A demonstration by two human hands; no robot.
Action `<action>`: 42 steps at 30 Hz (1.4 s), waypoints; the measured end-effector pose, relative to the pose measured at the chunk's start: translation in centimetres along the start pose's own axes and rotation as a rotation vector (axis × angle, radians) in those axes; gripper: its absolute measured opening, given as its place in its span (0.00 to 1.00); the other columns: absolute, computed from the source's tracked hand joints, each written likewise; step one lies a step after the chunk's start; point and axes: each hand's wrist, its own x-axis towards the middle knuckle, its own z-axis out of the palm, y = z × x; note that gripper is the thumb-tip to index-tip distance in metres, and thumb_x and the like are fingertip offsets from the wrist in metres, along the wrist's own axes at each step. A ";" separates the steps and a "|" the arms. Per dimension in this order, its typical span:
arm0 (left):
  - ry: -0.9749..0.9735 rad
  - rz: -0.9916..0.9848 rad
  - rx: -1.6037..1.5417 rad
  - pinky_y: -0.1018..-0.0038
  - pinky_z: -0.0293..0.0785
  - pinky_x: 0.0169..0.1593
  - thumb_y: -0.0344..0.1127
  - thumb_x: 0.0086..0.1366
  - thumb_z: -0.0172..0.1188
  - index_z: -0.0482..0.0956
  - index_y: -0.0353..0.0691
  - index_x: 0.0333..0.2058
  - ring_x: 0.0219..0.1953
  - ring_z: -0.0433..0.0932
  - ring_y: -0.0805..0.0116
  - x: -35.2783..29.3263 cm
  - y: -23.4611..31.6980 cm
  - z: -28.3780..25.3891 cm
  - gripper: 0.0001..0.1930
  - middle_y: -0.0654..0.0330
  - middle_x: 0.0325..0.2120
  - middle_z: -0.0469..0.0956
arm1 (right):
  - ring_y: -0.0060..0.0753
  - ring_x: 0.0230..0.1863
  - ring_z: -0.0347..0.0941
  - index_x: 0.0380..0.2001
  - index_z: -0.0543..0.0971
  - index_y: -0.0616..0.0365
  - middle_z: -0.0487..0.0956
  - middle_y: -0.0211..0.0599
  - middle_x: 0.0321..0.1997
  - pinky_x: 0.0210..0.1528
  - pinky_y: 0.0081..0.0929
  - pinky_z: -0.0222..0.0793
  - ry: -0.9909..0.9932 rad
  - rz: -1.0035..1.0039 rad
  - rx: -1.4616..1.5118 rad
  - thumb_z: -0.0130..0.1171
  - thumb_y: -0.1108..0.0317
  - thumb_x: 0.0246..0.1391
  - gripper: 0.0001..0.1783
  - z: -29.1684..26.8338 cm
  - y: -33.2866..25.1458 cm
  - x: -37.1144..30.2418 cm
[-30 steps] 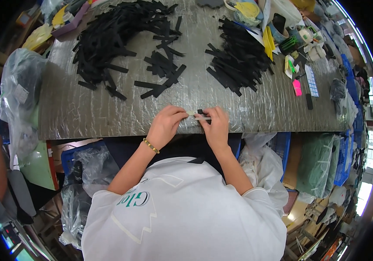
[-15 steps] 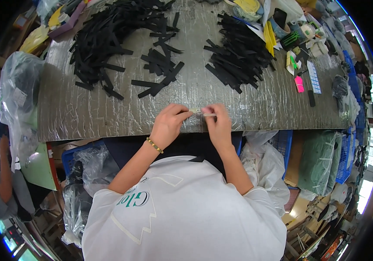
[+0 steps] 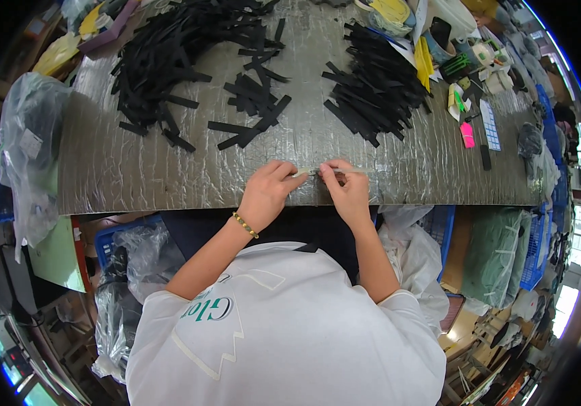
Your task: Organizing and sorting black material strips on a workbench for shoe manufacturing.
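Close together above the near edge of the table, both hands work with small pale items. My left hand (image 3: 268,194), a beaded bracelet at its wrist, pinches a small pale flat piece (image 3: 300,172) between thumb and fingers; its kind is too small to tell. Facing it, my right hand (image 3: 349,193) pinches a thin pale stick-like piece (image 3: 358,170) that juts out to the right. A small dark bit shows between the fingertips. Beyond the hands lie a large heap of black fabric strips (image 3: 158,61), a smaller cluster of strips (image 3: 253,98) and another pile of strips (image 3: 375,84).
The table (image 3: 148,179) has a wrinkled, shiny covering. At its right lie a pink tag (image 3: 466,134), a blue-white card (image 3: 489,124) and a dark bar (image 3: 485,158), with cluttered containers behind. Plastic-wrapped goods (image 3: 30,149) stand left; blue crates sit below the table edge.
My right hand has turned, so the thin pale piece now sticks out to the right past its fingers. The left hand keeps its pinch almost in place.
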 end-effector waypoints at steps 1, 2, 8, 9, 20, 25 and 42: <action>-0.002 0.008 0.006 0.69 0.77 0.42 0.24 0.52 0.59 0.86 0.44 0.42 0.40 0.77 0.64 0.0 0.0 0.0 0.18 0.63 0.34 0.76 | 0.22 0.32 0.80 0.36 0.82 0.69 0.84 0.37 0.31 0.38 0.21 0.75 0.000 0.000 -0.002 0.60 0.67 0.65 0.12 0.1 0.0 0.0; -0.004 0.015 0.013 0.69 0.77 0.42 0.24 0.51 0.59 0.86 0.44 0.42 0.40 0.77 0.64 0.0 0.0 0.1 0.18 0.63 0.34 0.76 | 0.26 0.30 0.80 0.35 0.82 0.68 0.84 0.40 0.31 0.35 0.23 0.74 0.008 -0.039 0.003 0.61 0.68 0.63 0.11 0.2 0.1 0.0; -0.001 0.009 0.019 0.69 0.78 0.42 0.25 0.51 0.59 0.86 0.44 0.41 0.40 0.77 0.65 0.1 0.1 0.1 0.18 0.63 0.34 0.76 | 0.33 0.26 0.79 0.35 0.82 0.69 0.82 0.44 0.30 0.31 0.26 0.72 0.027 -0.105 -0.038 0.61 0.69 0.61 0.11 0.4 0.4 0.1; 0.000 0.008 0.019 0.69 0.78 0.42 0.25 0.51 0.59 0.86 0.44 0.41 0.40 0.77 0.65 0.1 0.1 0.1 0.18 0.63 0.34 0.76 | 0.33 0.26 0.79 0.35 0.82 0.69 0.82 0.45 0.30 0.31 0.27 0.71 0.032 -0.097 -0.046 0.62 0.69 0.61 0.11 0.4 0.5 0.1; -0.022 -0.070 -0.033 0.70 0.78 0.41 0.23 0.52 0.58 0.86 0.45 0.42 0.39 0.77 0.64 0.1 0.3 -0.2 0.18 0.64 0.33 0.77 | 0.36 0.29 0.78 0.35 0.82 0.69 0.81 0.45 0.31 0.32 0.28 0.71 0.001 -0.153 -0.052 0.62 0.68 0.60 0.11 0.0 0.3 -0.2; 0.036 -0.144 -0.146 0.66 0.78 0.41 0.22 0.57 0.58 0.82 0.44 0.50 0.37 0.77 0.58 0.2 0.0 -0.2 0.21 0.61 0.32 0.79 | 0.36 0.28 0.77 0.35 0.82 0.68 0.81 0.45 0.31 0.31 0.28 0.70 -0.046 -0.136 -0.017 0.62 0.68 0.60 0.11 1.1 -0.6 -0.3; 0.081 -0.170 -0.266 0.61 0.77 0.42 0.22 0.60 0.58 0.76 0.41 0.56 0.38 0.79 0.53 0.1 -0.4 -0.1 0.24 0.57 0.33 0.82 | 0.50 0.43 0.74 0.40 0.77 0.66 0.76 0.47 0.40 0.48 0.35 0.69 -0.146 -0.354 -0.205 0.52 0.73 0.65 0.07 1.2 -1.1 0.7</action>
